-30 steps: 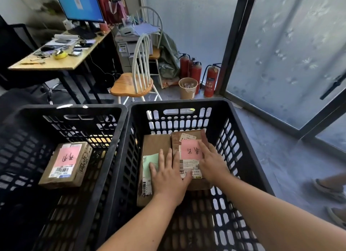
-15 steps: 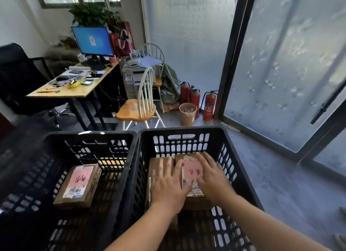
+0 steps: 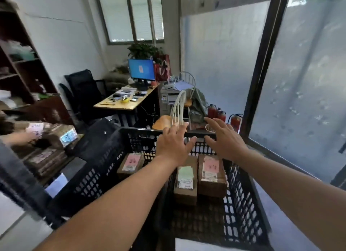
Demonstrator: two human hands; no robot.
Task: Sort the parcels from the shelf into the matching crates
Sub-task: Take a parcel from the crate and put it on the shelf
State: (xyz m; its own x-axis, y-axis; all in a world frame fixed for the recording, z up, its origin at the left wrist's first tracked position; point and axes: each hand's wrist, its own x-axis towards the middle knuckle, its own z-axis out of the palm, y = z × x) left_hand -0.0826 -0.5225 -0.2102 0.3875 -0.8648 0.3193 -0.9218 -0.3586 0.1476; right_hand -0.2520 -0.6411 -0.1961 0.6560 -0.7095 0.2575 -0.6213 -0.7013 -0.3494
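Both hands are hovering above the crates, fingers spread and straight, holding nothing. Left hand point(image 3: 175, 144) is sitting over the far rim where the 2 crates meet; right hand point(image 3: 223, 141) is sitting over the far rim of the right crate point(image 3: 249, 200). Neither hand is touching a parcel.

Right crate is holding 2 brown parcels side by side, touching: green-label parcel point(image 3: 185, 183) on the left, pink-label parcel point(image 3: 211, 173) on the right. Left crate point(image 3: 89, 175) is holding 1 parcel with a pink label point(image 3: 131, 163) near its far end.

At far left, blurred, more parcels point(image 3: 46, 153) are lying stacked, with another person's hand point(image 3: 16, 139) showing beside them; cannot tell its grip. Behind, a desk point(image 3: 119, 104) with a monitor point(image 3: 141, 69) and a white chair point(image 3: 177, 110) are standing.
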